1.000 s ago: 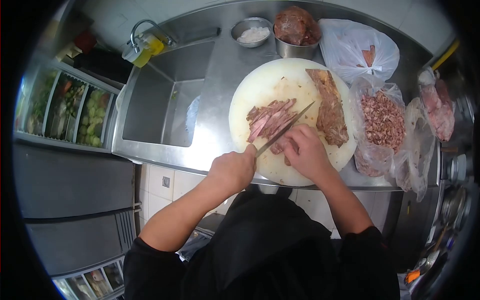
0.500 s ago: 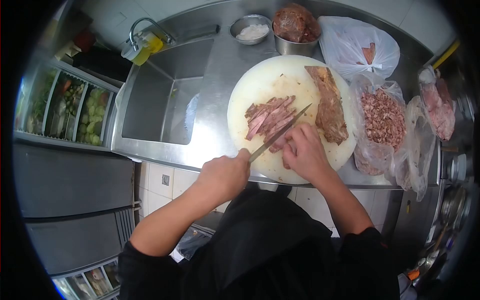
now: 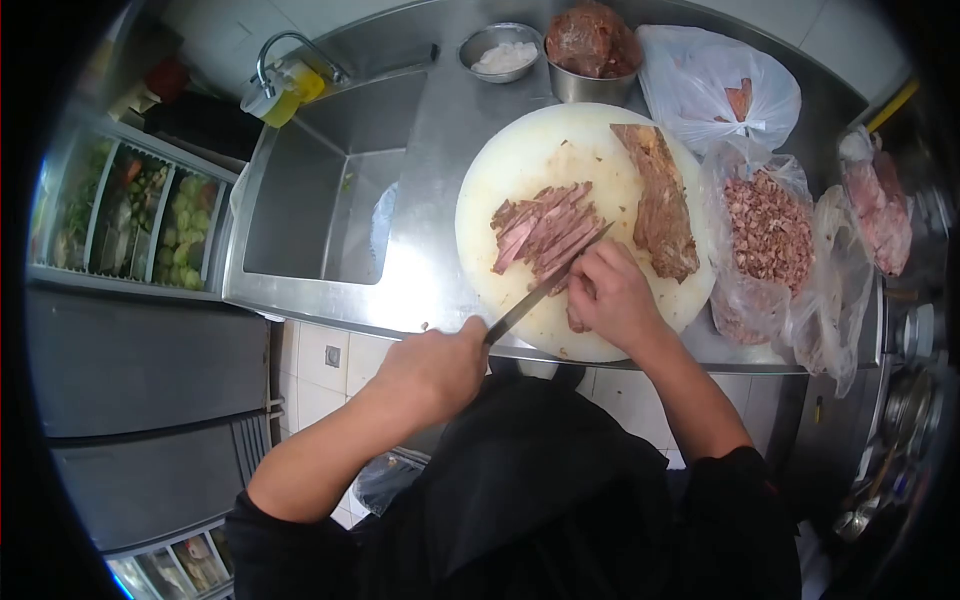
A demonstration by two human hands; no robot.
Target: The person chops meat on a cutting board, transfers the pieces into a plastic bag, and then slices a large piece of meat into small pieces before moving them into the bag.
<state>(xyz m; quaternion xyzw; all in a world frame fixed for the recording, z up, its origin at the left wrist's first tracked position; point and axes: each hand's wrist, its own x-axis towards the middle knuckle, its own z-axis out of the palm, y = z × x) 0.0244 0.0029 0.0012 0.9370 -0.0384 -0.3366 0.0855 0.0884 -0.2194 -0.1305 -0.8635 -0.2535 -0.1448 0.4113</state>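
Note:
My left hand (image 3: 432, 368) is wrapped round the handle of a knife (image 3: 540, 291), whose blade slants up and right over the round white cutting board (image 3: 515, 148). Fingers curled, my right hand (image 3: 612, 292) presses on a small piece of meat (image 3: 576, 318) at the board's lower part, right beside the blade. Most of that piece is hidden under the fingers. Sliced meat (image 3: 542, 232) lies in a pile left of the blade. A long brown slab of meat (image 3: 660, 205) rests on the board's right side.
A sink (image 3: 335, 180) is at the left, with a faucet (image 3: 290, 45) behind. Behind the board stand a bowl of white stuff (image 3: 503, 58) and a metal pot (image 3: 590, 88) of meat. Bags hold meat (image 3: 765, 230) at the right; a white bag (image 3: 690, 80) sits behind.
My left hand has drawn the knife back, down and slightly left, and its tip is lower. My right hand still holds the piece, nearly in the same place.

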